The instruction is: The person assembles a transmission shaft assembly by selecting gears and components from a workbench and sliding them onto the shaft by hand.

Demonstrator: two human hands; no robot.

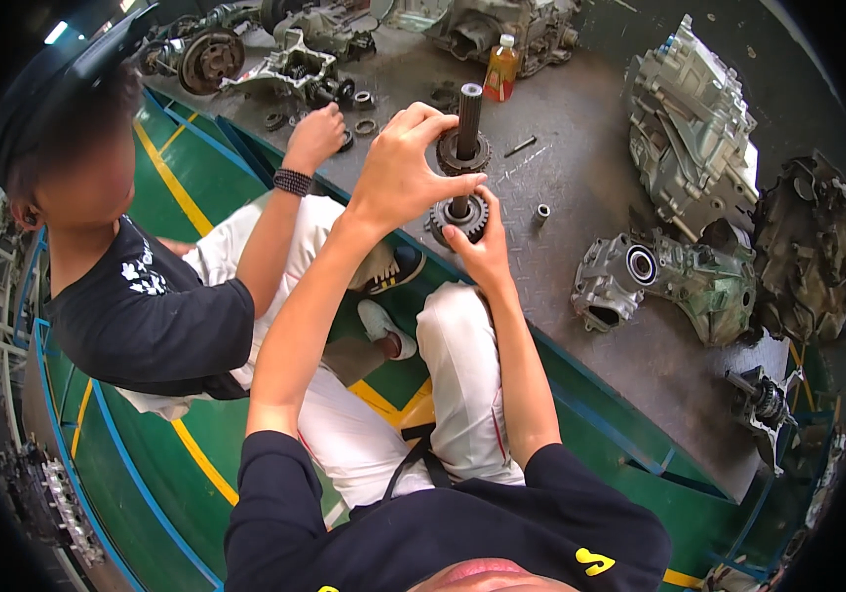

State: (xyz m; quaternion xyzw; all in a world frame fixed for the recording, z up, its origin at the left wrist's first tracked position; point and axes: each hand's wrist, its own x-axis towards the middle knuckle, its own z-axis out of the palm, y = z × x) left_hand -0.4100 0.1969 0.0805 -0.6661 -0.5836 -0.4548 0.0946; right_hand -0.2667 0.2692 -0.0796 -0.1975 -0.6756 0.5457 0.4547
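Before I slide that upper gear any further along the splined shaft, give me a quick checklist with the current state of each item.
1. Shaft upright: the splined shaft stands vertical on the steel bench. Ok.
2. Base steadied: the right hand grips the lower gear at the bottom. Ok.
3. Upper gear held: the left hand has fingers on the upper gear. Ok.
4. Gear seated square on the splines: hidden by fingers. Cannot tell.
5. Space around: a small bushing and a bolt lie near the shaft. Not ok.
6. Co-worker's hand: on the bench to the left, apart from the shaft. Ok.
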